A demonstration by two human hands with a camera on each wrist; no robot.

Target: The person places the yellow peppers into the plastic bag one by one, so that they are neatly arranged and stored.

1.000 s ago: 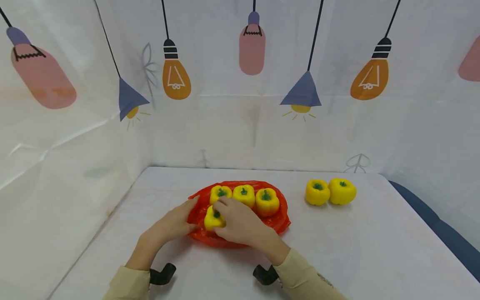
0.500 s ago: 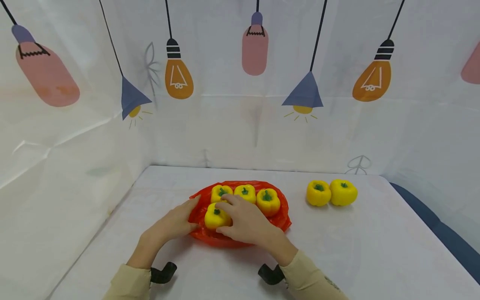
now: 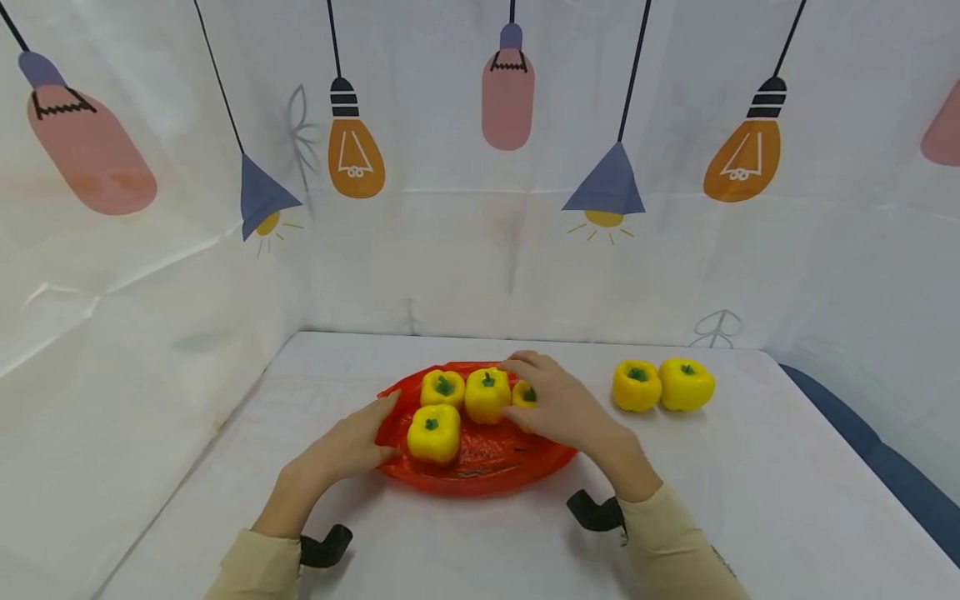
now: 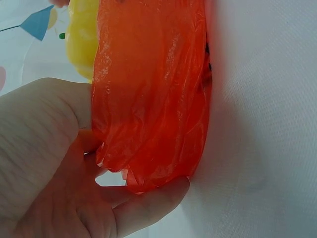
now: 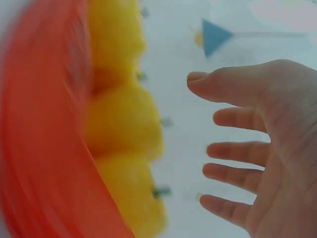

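A red plastic bag [image 3: 495,462], spread open like a shallow bowl, lies mid-table in the head view. Several yellow bell peppers stand in it, among them a front-left pepper [image 3: 433,435] and a middle pepper [image 3: 486,397]. My left hand [image 3: 348,446] holds the bag's left end; in the left wrist view its fingers [image 4: 153,208] touch the plastic. Above the bag's right side hovers my right hand [image 3: 558,400], partly hiding the right pepper [image 3: 522,393]. The right wrist view shows this hand's fingers [image 5: 237,151] extended and apart from the peppers.
Two more yellow bell peppers, a left one [image 3: 637,386] and a right one [image 3: 686,384], stand side by side at the table's back right. A white cloth with printed lamps hangs behind the white table [image 3: 750,500]. Black camera mounts jut from both wrists.
My right hand has come off the front-left pepper, leaving it upright in the bag, and has moved right and back over the right pepper. The left hand stays where it was.
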